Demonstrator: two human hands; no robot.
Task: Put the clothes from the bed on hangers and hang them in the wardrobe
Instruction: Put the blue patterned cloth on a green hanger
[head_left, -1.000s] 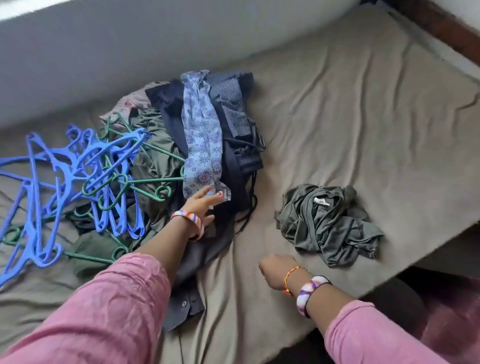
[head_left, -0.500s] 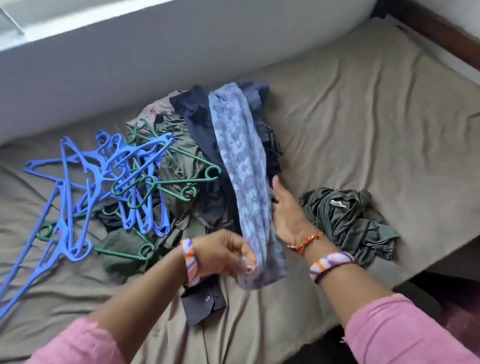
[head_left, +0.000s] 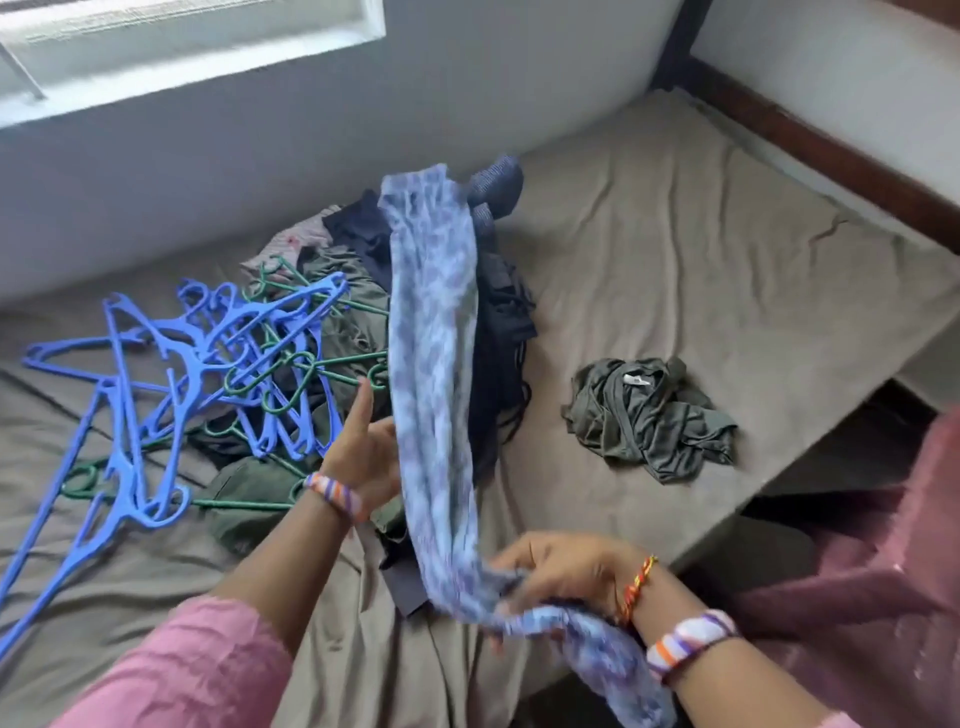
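Note:
A long blue patterned garment (head_left: 434, 332) stretches from the clothes pile (head_left: 498, 322) on the bed toward me. My right hand (head_left: 561, 571) grips its near end, which trails down past my wrist. My left hand (head_left: 363, 447) is beside the garment's middle, its fingers straight and its palm against the fabric. A tangle of blue hangers (head_left: 171, 374) and green hangers (head_left: 291, 364) lies left of the pile. A crumpled grey-green garment (head_left: 649, 415) lies apart on the right of the bed (head_left: 727, 249).
A grey wall with a window (head_left: 182, 47) runs along the far side of the bed. A dark wooden frame (head_left: 831, 150) borders the bed at the right. The bed's near corner drops to a dark floor (head_left: 831, 467).
The blue garment has been lifted off the pile and pulled toward me. My right hand has taken over its near end from my left hand, which moved up beside its middle.

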